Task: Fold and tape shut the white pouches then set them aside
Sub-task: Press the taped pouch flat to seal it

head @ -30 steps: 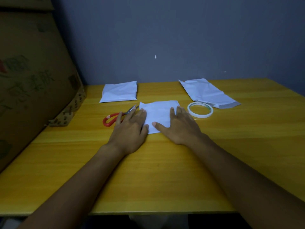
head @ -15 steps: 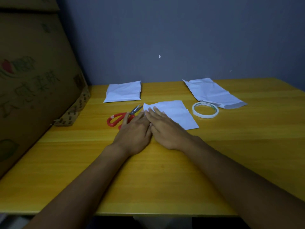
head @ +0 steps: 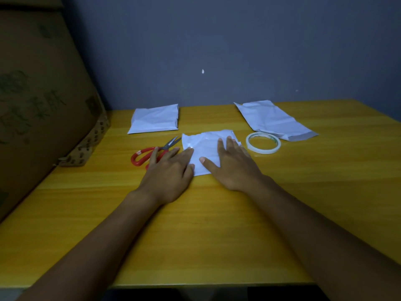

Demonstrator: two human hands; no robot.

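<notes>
Now the head view, the only one: half a second ago both hands sat close together at the left corner of the centre pouch (head: 206, 148); they have since spread apart, the right hand (head: 233, 165) sliding back toward the tape roll side. A second ago they were spread much the same way, so this reads as a repeated smoothing stroke along the fold. My take: the fold is being creased flat and taping is next; no tape is on this pouch that I can see.

Grip:
- left hand (head: 168, 170): fingers straight, flat, palm down. Index side presses the pouch's left edge; outer fingers lie over the red-handled scissors (head: 152, 154). Holds nothing.
- right hand: fingers straight and slightly fanned, pressing flat on the pouch's right half, thumb out across its near part. Holds nothing.

Places, relative to the centre pouch:
- the pouch itself lies flat on the yellow table (head: 217, 235), under both hands.
- scissors just to its left, blade tips near its far-left corner.
- white tape roll (head: 263, 142) just to its right, apart from the right hand.
- folded pouch (head: 155, 118) behind and to the left, apparently already done and set aside.
- unfolded pouch (head: 273, 119) behind and to the right, past the tape roll, long and flat, still to do.
- cardboard box (head: 43, 105) far left.
</notes>
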